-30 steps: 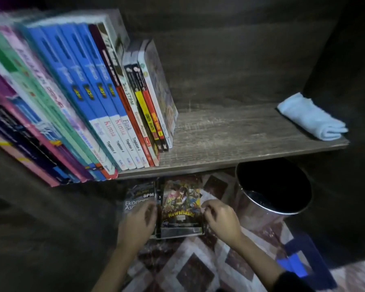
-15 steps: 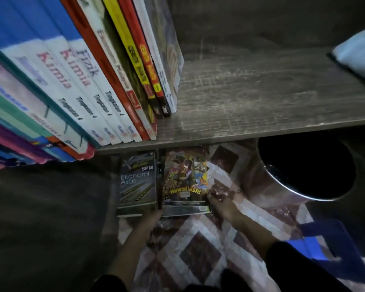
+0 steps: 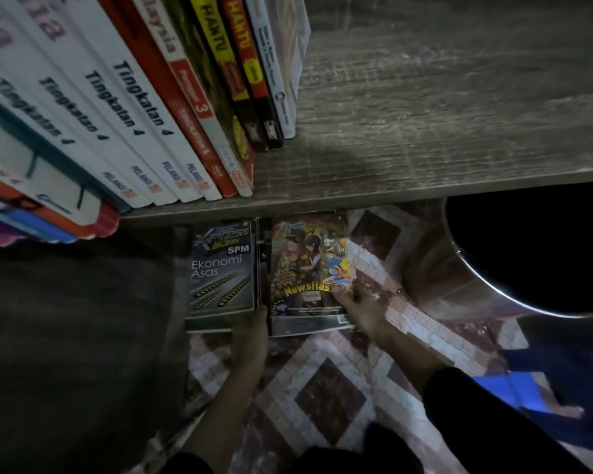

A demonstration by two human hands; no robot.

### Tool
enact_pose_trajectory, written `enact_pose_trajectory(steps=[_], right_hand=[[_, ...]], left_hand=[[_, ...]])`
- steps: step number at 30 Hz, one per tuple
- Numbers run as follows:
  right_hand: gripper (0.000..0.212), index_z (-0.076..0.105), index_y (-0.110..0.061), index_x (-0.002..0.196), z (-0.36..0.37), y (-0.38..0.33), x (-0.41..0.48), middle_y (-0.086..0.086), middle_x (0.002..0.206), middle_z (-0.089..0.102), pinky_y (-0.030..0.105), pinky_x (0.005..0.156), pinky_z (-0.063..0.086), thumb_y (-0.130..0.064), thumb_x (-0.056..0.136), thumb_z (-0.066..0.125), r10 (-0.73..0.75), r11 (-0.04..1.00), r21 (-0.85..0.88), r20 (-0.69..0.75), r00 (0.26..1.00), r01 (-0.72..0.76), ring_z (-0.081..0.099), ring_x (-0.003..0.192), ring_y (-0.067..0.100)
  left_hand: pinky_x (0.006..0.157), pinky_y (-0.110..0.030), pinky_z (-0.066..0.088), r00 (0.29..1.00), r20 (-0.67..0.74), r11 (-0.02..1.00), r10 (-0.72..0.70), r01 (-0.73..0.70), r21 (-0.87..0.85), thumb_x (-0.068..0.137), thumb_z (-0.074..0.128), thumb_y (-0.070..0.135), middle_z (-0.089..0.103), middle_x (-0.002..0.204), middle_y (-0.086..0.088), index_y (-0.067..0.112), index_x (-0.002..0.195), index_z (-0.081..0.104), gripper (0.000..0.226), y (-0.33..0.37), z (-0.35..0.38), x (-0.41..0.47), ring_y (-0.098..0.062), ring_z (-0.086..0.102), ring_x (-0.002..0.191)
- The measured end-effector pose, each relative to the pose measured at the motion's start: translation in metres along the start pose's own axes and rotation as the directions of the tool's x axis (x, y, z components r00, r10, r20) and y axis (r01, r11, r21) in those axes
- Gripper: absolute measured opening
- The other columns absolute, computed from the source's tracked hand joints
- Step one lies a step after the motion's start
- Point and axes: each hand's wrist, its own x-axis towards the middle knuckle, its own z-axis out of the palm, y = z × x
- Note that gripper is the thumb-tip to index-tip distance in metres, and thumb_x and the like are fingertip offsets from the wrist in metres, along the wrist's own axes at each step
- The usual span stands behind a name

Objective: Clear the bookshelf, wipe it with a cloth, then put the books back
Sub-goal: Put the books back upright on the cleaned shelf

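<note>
Pinches the comic pile point(image 3: 305, 275) at its right edge with the right hand point(image 3: 355, 304), thumb pressed on the cover. Holds the left hand point(image 3: 250, 331) at the gap between that pile and the textbook point(image 3: 221, 278); cannot tell whether those fingers grasp or lie loose, since hidden. Lies flat on the floor point(image 3: 322, 388) just below the shelf point(image 3: 425, 114) edge, long axis pointing away from the body. Probably calls for lifting up and forward onto the bare boards right of the leaning books point(image 3: 134, 107).
</note>
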Motion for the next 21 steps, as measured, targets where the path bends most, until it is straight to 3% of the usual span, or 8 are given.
enact_pose_trajectory(steps=[3,5,8,10,13,15,17,21], right_hand=[[0.091,0.049,-0.022,0.134,-0.009,0.013,0.014,0.002,0.128,0.06,0.044,0.101,0.047,-0.079,0.065,0.063,0.0,0.997,0.08,0.047,0.999,-0.003,0.061,0.111,0.026],[0.102,0.052,-0.025,0.129,-0.013,0.028,0.029,0.004,0.125,0.064,0.047,0.099,0.048,-0.084,0.048,0.068,0.05,0.99,0.128,0.082,0.995,-0.06,0.063,0.108,0.026],[0.083,0.061,-0.021,0.114,-0.018,0.027,0.035,0.005,0.108,0.071,0.052,0.095,0.049,-0.061,0.045,0.082,0.081,0.972,0.208,0.155,0.985,-0.113,0.067,0.099,0.028],[0.071,0.066,-0.017,0.108,-0.018,0.022,0.035,0.008,0.112,0.07,0.053,0.098,0.047,-0.045,0.044,0.081,0.103,0.962,0.229,0.202,0.974,-0.149,0.065,0.103,0.031],[0.067,0.065,-0.011,0.111,-0.018,0.014,0.031,0.011,0.125,0.061,0.043,0.095,0.048,-0.035,0.049,0.074,0.133,0.936,0.274,0.3,0.945,-0.219,0.058,0.111,0.03],[0.036,0.064,-0.006,0.105,-0.02,0.007,0.023,0.015,0.11,0.064,0.035,0.077,0.052,-0.021,0.072,0.061,0.118,0.909,0.337,0.358,0.926,-0.246,0.063,0.093,0.029],[0.024,0.065,-0.004,0.092,-0.025,0.01,0.025,0.014,0.087,0.068,0.028,0.061,0.053,-0.006,0.083,0.043,0.077,0.877,0.409,0.4,0.913,-0.253,0.065,0.071,0.025],[0.026,0.064,-0.004,0.09,-0.031,0.009,0.021,0.01,0.075,0.069,0.024,0.053,0.052,-0.006,0.082,0.04,0.059,0.86,0.44,0.417,0.907,-0.258,0.065,0.063,0.023]], left_hand=[[0.083,-0.037,0.04,0.997,0.036,0.994,0.064,-0.067,0.086,0.09,0.037,0.063,0.052,0.131,-0.016,0.007,0.129,0.052,0.07,0.007,-0.002,-0.007,-0.033,0.052,0.115],[0.091,-0.04,0.041,0.987,0.084,0.979,0.135,-0.146,0.143,0.086,0.031,0.07,0.051,0.134,-0.012,0.017,0.133,0.05,0.073,0.007,-0.001,-0.004,-0.032,0.05,0.118],[0.086,-0.036,0.039,0.984,0.139,0.983,0.116,-0.133,0.123,0.088,0.039,0.065,0.056,0.118,-0.011,0.016,0.126,0.056,0.064,0.014,0.003,-0.001,-0.03,0.053,0.109],[0.071,-0.031,0.035,0.989,0.138,0.991,0.05,-0.066,0.115,0.082,0.048,0.067,0.051,0.082,-0.008,0.008,0.09,0.064,0.061,0.018,0.003,0.0,-0.027,0.054,0.083],[0.058,-0.029,0.029,0.993,0.117,0.989,0.028,-0.045,0.141,0.077,0.052,0.069,0.04,0.063,-0.004,0.011,0.063,0.049,0.06,0.021,0.003,0.001,-0.021,0.045,0.061],[0.069,-0.033,0.042,0.985,0.172,0.995,0.029,-0.045,0.087,0.075,0.053,0.07,0.057,0.085,-0.009,0.013,0.09,0.061,0.06,0.024,0.006,0.001,-0.022,0.054,0.077],[0.101,-0.042,0.037,0.969,0.237,0.996,0.067,-0.078,0.035,0.078,0.054,0.066,0.047,0.137,-0.007,0.019,0.137,0.044,0.077,0.028,0.009,0.0,-0.027,0.047,0.122],[0.11,-0.043,0.027,0.944,0.309,0.994,0.112,-0.112,-0.02,0.073,0.065,0.06,0.026,0.154,-0.002,0.024,0.15,0.019,0.097,0.031,0.019,-0.006,-0.026,0.029,0.138]])
